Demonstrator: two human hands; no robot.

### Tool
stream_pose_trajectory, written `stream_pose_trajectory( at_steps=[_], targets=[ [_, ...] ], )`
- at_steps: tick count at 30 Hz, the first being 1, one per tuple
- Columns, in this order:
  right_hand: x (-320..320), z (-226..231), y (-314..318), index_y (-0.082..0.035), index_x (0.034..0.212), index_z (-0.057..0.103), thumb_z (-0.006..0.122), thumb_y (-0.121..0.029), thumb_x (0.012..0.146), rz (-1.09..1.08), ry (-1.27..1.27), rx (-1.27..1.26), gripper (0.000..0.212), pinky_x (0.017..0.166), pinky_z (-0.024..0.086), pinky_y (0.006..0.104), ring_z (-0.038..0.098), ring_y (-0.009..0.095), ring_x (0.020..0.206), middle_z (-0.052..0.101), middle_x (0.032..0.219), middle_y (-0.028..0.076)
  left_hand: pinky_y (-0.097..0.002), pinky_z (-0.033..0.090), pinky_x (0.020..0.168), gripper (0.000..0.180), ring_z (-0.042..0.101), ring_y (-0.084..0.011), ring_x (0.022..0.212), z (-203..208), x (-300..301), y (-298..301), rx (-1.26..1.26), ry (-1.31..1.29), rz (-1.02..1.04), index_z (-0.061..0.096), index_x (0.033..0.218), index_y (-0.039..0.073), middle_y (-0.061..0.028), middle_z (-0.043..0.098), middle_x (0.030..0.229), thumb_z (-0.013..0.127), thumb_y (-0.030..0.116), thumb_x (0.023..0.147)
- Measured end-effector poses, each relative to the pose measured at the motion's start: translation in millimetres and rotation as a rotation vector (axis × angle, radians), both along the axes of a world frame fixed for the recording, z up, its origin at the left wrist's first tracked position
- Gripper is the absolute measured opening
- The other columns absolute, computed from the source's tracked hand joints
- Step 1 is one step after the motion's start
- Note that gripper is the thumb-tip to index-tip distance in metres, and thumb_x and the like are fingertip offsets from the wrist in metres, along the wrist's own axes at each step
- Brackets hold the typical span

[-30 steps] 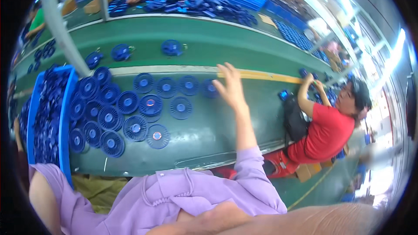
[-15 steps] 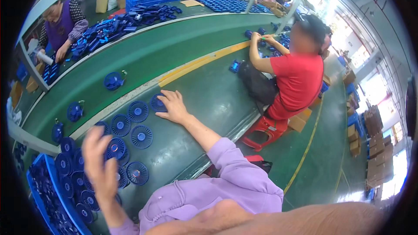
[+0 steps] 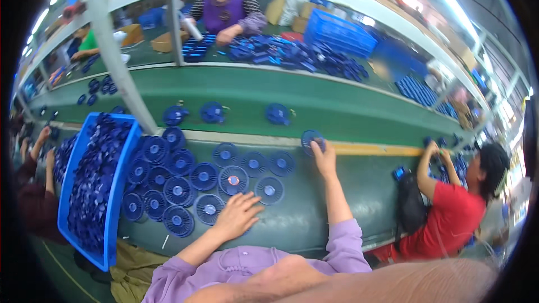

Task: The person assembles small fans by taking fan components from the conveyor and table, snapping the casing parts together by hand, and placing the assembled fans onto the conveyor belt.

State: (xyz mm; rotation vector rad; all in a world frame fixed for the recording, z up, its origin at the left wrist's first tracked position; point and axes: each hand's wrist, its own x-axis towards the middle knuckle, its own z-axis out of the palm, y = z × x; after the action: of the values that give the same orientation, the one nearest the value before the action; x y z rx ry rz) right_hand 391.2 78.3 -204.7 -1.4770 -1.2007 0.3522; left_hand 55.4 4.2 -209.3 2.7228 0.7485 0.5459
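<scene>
My right hand [image 3: 324,161] pinches the rim of a round dark-blue fan grille [image 3: 309,139], which is at the strip along the conveyor's near edge. My left hand [image 3: 238,216] is open, fingers spread, low over the near edge of the grilles. Beside its fingertips lie a grille with a copper-coloured centre [image 3: 233,180] and one with a pale hub [image 3: 209,209]. Another grille [image 3: 269,190] lies flat between my hands. More grilles [image 3: 178,191] are spread and partly overlapping to the left. Whether my left fingers touch a grille, I cannot tell.
A blue crate [image 3: 133,140] full of small dark-blue parts stands at left. Fan units with short stems [image 3: 277,114] sit on the green conveyor [image 3: 337,104]. Across it, a person in purple [image 3: 224,14] handles blue parts. At right sits a person in red [image 3: 455,207].
The view has swung left. My left hand, raised and blurred before, is lower beside the grilles. My right hand, earlier spread over a grille on the table, now pinches one by the conveyor's edge.
</scene>
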Motion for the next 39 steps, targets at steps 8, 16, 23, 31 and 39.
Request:
stream_pose_trajectory(
  at_steps=[8, 16, 23, 31, 39],
  targets=[
    [-12, 4, 120, 0.002, 0.117, 0.057, 0.065, -0.013, 0.086, 0.105, 0.008, 0.249, 0.035, 0.065, 0.054, 0.0271, 0.064, 0.014, 0.078, 0.066, 0.091, 0.009, -0.0407, 0.039, 0.103, 0.03, 0.052, -0.0312, 0.121, 89, -36, 30, -0.345, -0.457, -0.099, 0.061, 0.119, 0.007, -0.0124, 0.056, 0.13, 0.054, 0.011, 0.091],
    [-12, -27, 166, -0.001, 0.127, 0.049, 0.066, -0.009, 0.083, 0.14, 0.172, -0.004, 0.048, 0.05, 0.05, 0.0251, 0.064, 0.014, 0.067, 0.066, 0.083, 0.01, -0.0514, 0.043, 0.095, 0.088, 0.055, -0.0403, 0.111, 289, -63, 28, -0.272, -1.069, -0.492, 0.053, 0.124, -0.005, -0.0316, 0.059, 0.113, 0.026, 0.07, 0.089],
    [-17, -33, 174, -0.005, 0.121, 0.058, 0.067, -0.019, 0.081, -0.175, -0.485, 0.023, 0.043, 0.085, 0.049, 0.0402, 0.06, 0.032, 0.101, 0.057, 0.115, 0.02, -0.05, 0.044, 0.095, 0.073, 0.054, -0.0412, 0.112, 294, -60, 44, -0.178, -1.078, -0.555, 0.054, 0.124, 0.002, -0.0298, 0.058, 0.115, 0.031, 0.063, 0.092],
    [-15, -24, 158, -0.008, 0.118, 0.06, 0.068, -0.036, 0.08, -0.228, -0.818, -0.12, 0.049, 0.087, 0.048, 0.0468, 0.052, 0.04, 0.109, 0.055, 0.123, 0.019, -0.0484, 0.045, 0.096, 0.057, 0.052, -0.0421, 0.113, 294, -46, 45, -0.074, -1.094, -0.674, 0.056, 0.122, 0.01, -0.0278, 0.057, 0.117, 0.036, 0.056, 0.095],
    [-10, -25, 152, -0.005, 0.119, 0.059, 0.074, -0.045, 0.072, -0.204, -0.801, -0.177, 0.064, 0.087, 0.047, 0.0484, 0.051, 0.041, 0.107, 0.055, 0.123, 0.022, -0.0469, 0.046, 0.096, 0.042, 0.05, -0.043, 0.115, 306, -46, 29, 0.064, -1.079, -0.795, 0.057, 0.121, 0.018, -0.0258, 0.056, 0.119, 0.041, 0.048, 0.098]
  ],
)
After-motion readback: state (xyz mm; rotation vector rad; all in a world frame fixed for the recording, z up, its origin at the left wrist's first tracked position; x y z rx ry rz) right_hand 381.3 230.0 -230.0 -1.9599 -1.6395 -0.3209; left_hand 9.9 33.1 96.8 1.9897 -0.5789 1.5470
